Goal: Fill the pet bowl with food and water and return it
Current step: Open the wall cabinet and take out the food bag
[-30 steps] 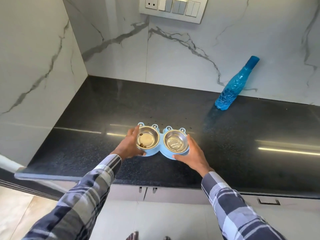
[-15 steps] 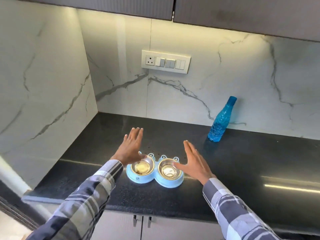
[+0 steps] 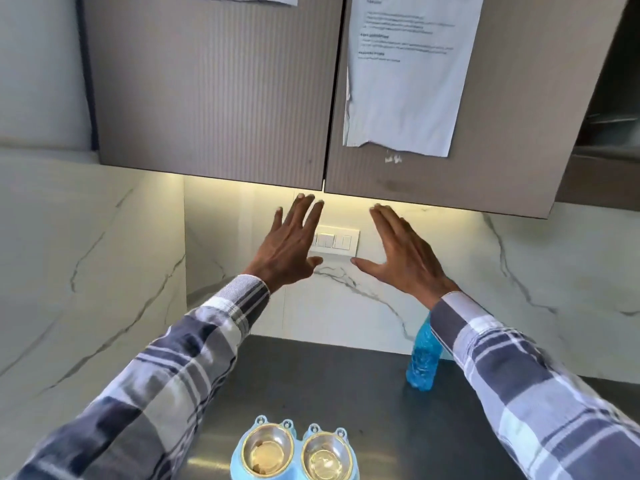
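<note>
A light blue double pet bowl (image 3: 239,457) with two steel cups stands on the black counter at the bottom of the view. The left cup holds a few brown bits; the right cup's contents I cannot make out. My left hand (image 3: 289,242) and my right hand (image 3: 403,254) are raised high above the bowl, fingers spread, palms facing the wall, just under the wall cabinets. Both hands hold nothing. A blue plastic water bottle (image 3: 422,358) leans against the marble wall at the right, its top hidden by my right sleeve.
Two closed grey cabinet doors (image 3: 214,91) hang overhead, with a printed sheet (image 3: 405,81) taped on the right door. A white switch panel (image 3: 337,242) sits on the marble backsplash between my hands. The black counter (image 3: 332,382) runs to a marble side wall on the left.
Both hands have let go of the pet bowl and risen from the counter to the bottom of the cabinets. The view has tilted upward, so the bowl now sits at the bottom edge.
</note>
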